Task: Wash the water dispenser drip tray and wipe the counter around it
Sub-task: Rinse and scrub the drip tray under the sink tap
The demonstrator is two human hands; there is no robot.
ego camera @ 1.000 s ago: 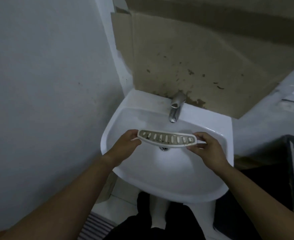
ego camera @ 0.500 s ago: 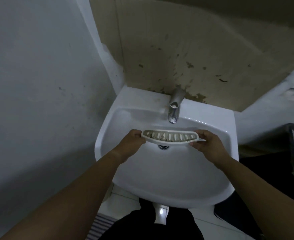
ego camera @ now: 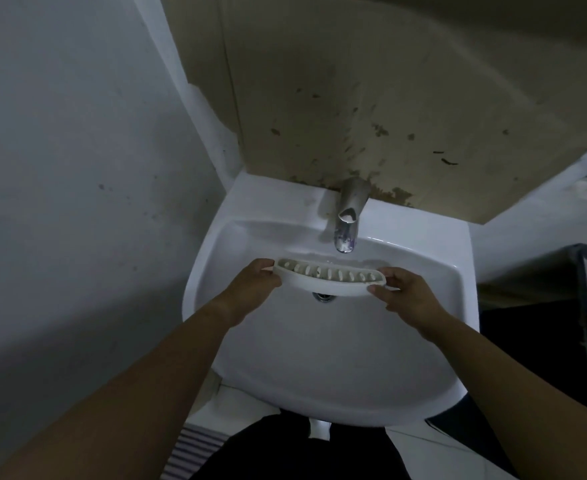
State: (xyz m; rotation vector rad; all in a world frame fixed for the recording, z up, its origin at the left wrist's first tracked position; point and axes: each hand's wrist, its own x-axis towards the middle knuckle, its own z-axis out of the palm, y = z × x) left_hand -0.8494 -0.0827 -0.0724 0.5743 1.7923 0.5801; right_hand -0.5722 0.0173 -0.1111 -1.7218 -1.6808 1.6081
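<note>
I hold a white curved drip tray [ego camera: 323, 284] with a slotted grille level over the white sink [ego camera: 337, 372], just below the chrome tap [ego camera: 347, 220]. My left hand [ego camera: 250, 289] grips its left end and my right hand [ego camera: 406, 296] pinches its right end. The drain [ego camera: 324, 296] shows just under the tray. No water runs from the tap.
A grey wall stands close on the left. A stained beige board [ego camera: 371, 98] backs the sink. A dark counter or cabinet [ego camera: 562, 323] lies to the right. A striped mat [ego camera: 195, 448] is on the floor below.
The tray has moved a little toward the tap and tilted so its front wall shows; both hands keep their grip. The camera has come closer to the sink.
</note>
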